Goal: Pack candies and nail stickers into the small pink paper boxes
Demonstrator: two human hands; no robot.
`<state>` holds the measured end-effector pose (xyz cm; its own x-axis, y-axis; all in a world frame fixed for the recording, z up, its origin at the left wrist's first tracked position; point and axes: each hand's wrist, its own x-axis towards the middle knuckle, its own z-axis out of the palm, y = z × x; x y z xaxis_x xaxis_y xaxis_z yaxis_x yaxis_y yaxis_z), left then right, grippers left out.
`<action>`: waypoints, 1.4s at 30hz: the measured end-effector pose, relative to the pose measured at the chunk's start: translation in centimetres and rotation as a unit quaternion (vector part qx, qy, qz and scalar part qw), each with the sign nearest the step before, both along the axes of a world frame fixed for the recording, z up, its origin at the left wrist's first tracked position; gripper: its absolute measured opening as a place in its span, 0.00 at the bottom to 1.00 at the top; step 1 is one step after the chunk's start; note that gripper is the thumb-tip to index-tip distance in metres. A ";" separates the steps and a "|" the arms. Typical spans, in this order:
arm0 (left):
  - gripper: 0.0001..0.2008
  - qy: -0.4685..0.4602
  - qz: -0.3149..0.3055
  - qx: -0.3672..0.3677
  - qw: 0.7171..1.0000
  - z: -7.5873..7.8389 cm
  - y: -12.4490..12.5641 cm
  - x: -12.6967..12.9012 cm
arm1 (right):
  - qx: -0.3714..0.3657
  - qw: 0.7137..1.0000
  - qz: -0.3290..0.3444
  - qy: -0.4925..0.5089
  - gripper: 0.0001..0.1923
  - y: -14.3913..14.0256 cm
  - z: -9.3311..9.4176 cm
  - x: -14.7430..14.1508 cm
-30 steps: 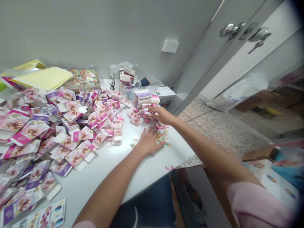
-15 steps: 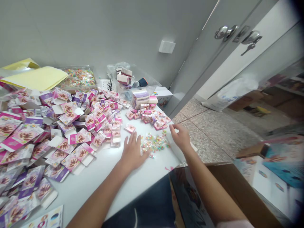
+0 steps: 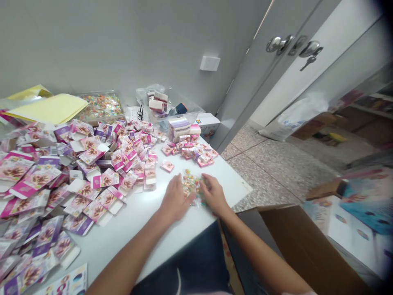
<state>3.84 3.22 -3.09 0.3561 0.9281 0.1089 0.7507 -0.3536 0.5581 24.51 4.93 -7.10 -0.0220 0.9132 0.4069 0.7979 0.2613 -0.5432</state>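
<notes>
A small heap of colourful wrapped sweets (image 3: 193, 186) is seen on a white worktop (image 3: 135, 221), bracketed between two bare hands. The left hand (image 3: 175, 200) is laid flat at the heap's 8 o'clock, fingers spread and touching it. The right hand (image 3: 214, 196) is pressed against the heap at 4 o'clock, fingers loosely curled, nothing clamped. The worktop's corner (image 3: 249, 190) is found near the right hand at 3 o'clock. Bare worktop is left at 6 o'clock. Pink and purple flat cartons (image 3: 92, 164) are crowded from 9 to 12 o'clock.
</notes>
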 end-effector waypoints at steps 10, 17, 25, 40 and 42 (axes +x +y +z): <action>0.36 -0.047 0.150 0.000 0.988 -0.6 5.9 1.4 | 0.031 0.994 -0.098 0.039 0.23 1.1 0.8 -2.6; 0.31 -0.063 0.168 0.005 0.984 0.7 9.7 4.0 | 0.068 0.981 -0.174 0.055 0.19 -2.9 1.9 -3.6; 0.29 -0.083 0.299 0.005 0.951 1.4 14.6 3.6 | 0.062 0.969 -0.238 -0.018 0.16 -5.0 0.1 -5.2; 0.26 -0.089 0.262 0.015 0.961 1.8 15.7 2.2 | 0.063 0.979 -0.193 0.009 0.13 -4.5 -0.6 -4.7; 0.22 -0.093 0.258 0.018 0.961 1.5 15.3 2.4 | 0.067 0.979 -0.191 0.012 0.11 -4.7 -0.7 -4.5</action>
<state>6.27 18.52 -1.58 -0.1797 0.9704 0.1615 0.7193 0.0177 0.6945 19.98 0.26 -7.79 0.3224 0.7907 0.5204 0.8390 0.0159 -0.5439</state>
